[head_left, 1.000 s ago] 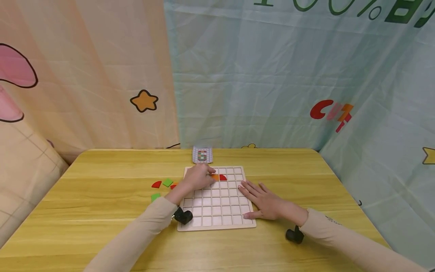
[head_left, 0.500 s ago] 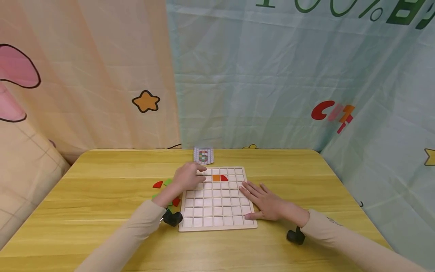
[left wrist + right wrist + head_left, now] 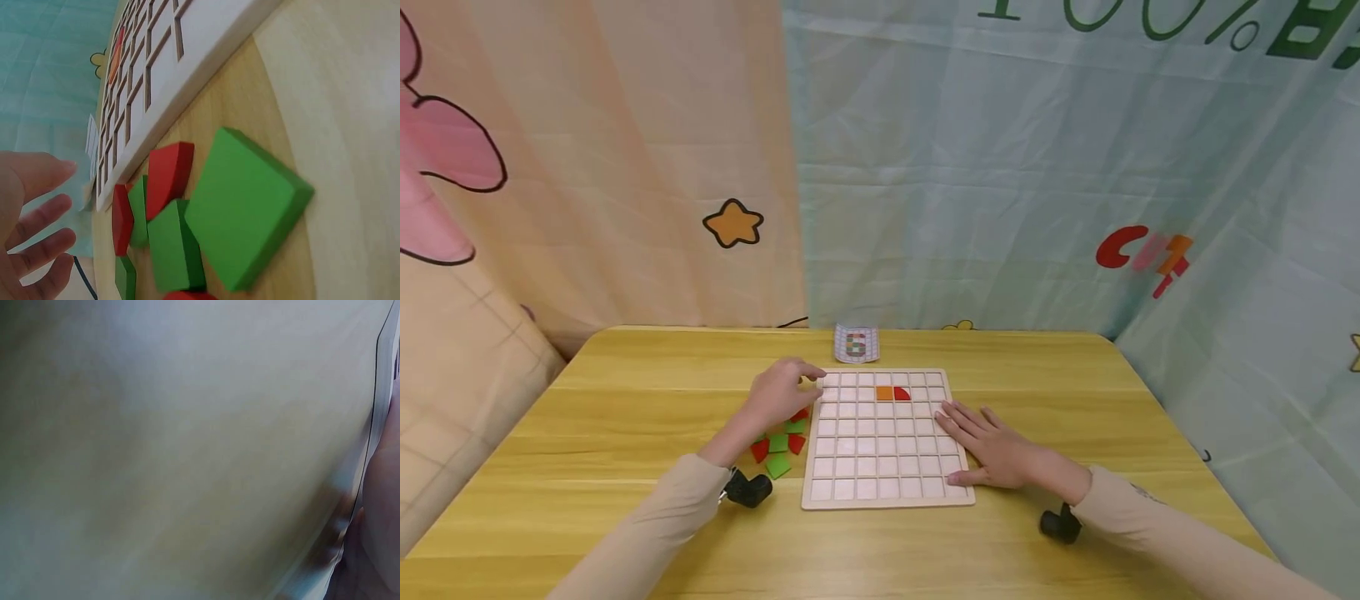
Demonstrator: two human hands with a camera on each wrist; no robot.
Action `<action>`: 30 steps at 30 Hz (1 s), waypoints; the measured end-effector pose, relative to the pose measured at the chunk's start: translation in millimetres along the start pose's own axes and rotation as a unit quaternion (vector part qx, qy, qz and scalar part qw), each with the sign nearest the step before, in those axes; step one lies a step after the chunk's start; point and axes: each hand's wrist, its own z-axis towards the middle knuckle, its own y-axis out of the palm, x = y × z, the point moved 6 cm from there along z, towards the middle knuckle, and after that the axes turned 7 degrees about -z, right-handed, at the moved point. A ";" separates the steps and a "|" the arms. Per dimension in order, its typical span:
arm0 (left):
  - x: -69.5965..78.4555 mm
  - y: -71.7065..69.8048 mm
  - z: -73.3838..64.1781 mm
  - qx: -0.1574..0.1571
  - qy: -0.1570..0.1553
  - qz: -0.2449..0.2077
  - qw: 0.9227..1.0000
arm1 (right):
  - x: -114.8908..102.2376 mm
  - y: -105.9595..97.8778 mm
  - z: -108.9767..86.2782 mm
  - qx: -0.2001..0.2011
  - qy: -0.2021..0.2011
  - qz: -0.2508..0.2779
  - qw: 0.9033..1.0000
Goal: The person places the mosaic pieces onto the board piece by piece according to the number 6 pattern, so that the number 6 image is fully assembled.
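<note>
1. L hand grip: nothing held; thumb & index apart, other fingers loosely bent. Fingertips at board's upper L edge; can't tell if they touch.
2. R hand grip: nothing held; fingers spread flat, resting on board's R edge.
3. Board: gridded, flat on table btwn the hands. Orange sq & red pc lie in adjacent cells, 2nd row from top, orange to L.
4. Change: in last sec L hand has come off orange sq & back twd L side; R hand hasn't budged. Prob means orange sq is let go & seated; board's upper L cells now show.
5. Loose pcs: red & green, on table just L of board, beside & under L wrist.
6. Card: beyond board, nr table's far edge.
7. Hidden: L hand/forearm cover some loose pcs, so count unsure; one red cut off at bottom of L wrist view. Card's pattern too small to read. R wrist view mostly blur, R hand cut off at edge.
</note>
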 end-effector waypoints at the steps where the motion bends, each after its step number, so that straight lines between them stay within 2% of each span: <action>1: -1.5 -2.1 -2.0 0.003 0.000 0.001 1.000 | 0.8 0.7 -0.2 -0.001 0.001 -0.001 1.000; 13: -28.2 -25.0 -25.0 0.049 0.005 0.020 0.999 | 2.0 1.6 -3.1 0.000 0.006 0.005 1.000; 17: -39.5 -32.0 -34.4 0.055 0.003 0.022 0.998 | 0.6 1.3 -2.6 0.000 0.004 0.004 1.000; 23: -56.3 -37.3 -47.1 0.045 -0.004 0.021 0.999 | 0.7 2.7 -1.3 0.001 0.005 0.006 1.000; 30: -69.8 -34.7 -52.9 0.006 -0.031 0.003 0.999 | -0.5 -0.4 -0.1 0.007 0.002 0.006 1.000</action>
